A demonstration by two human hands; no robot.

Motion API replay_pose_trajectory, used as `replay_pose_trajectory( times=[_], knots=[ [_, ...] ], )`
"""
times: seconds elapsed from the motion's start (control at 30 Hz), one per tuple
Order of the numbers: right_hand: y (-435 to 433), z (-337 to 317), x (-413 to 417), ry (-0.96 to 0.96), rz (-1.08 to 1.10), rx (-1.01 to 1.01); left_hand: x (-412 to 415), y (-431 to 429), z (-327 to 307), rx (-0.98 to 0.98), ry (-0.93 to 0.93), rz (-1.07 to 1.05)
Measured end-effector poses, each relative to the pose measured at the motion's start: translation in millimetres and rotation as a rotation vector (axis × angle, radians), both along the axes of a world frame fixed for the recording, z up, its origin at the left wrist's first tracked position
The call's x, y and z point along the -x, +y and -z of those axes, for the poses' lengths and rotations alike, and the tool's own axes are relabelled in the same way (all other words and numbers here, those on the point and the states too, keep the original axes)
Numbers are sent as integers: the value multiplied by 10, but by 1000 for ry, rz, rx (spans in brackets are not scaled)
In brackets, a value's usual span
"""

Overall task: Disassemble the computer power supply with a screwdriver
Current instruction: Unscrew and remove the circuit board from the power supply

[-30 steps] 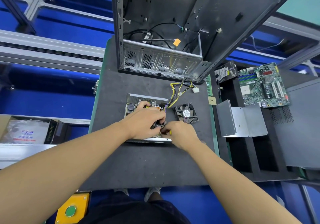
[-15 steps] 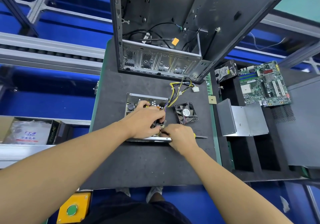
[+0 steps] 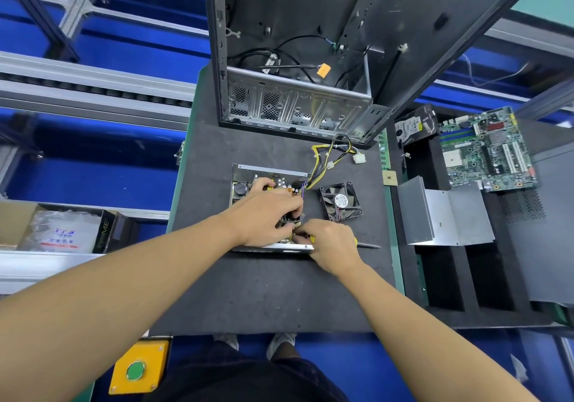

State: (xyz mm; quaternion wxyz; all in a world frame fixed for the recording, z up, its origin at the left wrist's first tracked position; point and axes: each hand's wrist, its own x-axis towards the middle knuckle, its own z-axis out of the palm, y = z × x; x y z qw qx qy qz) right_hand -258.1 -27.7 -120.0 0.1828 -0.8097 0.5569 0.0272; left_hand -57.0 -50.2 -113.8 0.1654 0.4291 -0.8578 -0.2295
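Yellow-black cable bundle [image 3: 329,159], green motherboard [image 3: 487,150], black fan [image 3: 341,201], yellow-handled screwdriver [image 3: 362,244]

left hand [image 3: 271,215]: palm down, fingers curled | right hand [image 3: 333,247]: fisted, beside left

An opened power supply [image 3: 245,184] is laid on a dark mat [image 3: 264,293] and gripped from above by the left hand [image 3: 267,215]. A yellow-handled screwdriver [image 3: 366,245] is held in the right hand [image 3: 332,243], its shaft pointed right. A fan [image 3: 341,201] is set just beside the power supply.

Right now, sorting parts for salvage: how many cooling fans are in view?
1: the loose fan on the mat, right of the power supply. Others may be hidden.
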Motion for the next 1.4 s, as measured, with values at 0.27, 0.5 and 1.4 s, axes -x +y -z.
replay_pose_trajectory(
  times=[0.27, 0.5, 1.4],
  knots=[
    [12, -27, -16, -1, -111, -67, 13, 19, 33, 14, -15, 35],
    [68, -27, -20, -9, -14, -55, 10, 26, 48, 47, -32, 50],
    [121, -7, 59, -96, 4, 51, 3, 25, 45, 39, -16, 75]
  ],
)
